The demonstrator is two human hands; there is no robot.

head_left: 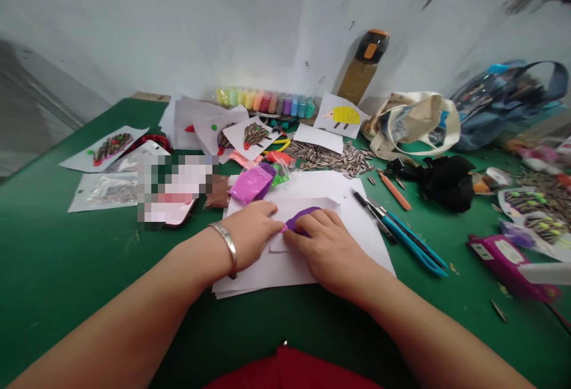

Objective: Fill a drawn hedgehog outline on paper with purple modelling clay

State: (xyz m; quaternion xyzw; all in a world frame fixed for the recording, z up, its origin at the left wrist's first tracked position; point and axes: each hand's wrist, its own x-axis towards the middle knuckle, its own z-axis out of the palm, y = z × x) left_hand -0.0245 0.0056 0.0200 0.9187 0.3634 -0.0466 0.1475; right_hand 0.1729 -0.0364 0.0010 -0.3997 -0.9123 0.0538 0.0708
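On a small white card [279, 244] lies a flattened piece of purple clay [307, 213], with a tiny bit of pink clay [284, 229] at its left end. My left hand [252, 231], a silver bangle at its wrist, reaches in from the left with its fingertips closed at the pink bit. From the right, my right hand [325, 243] curls its fingers over the purple clay and covers part of it. Its thumb side meets the pink bit close to my left fingertips. Beneath the card is a stack of white paper [361, 246]. Bags of purple clay [252, 184] rest just behind.
Sunflower seeds [330, 157] are heaped behind the paper. A blue tool [414, 240] and an orange clay tool [395, 190] lie to the right, near a magenta device [513, 264]. Finished seed pictures [254, 137], clay packs [267, 102] and a bottle [363, 65] stand behind. A phone [181, 213] lies left.
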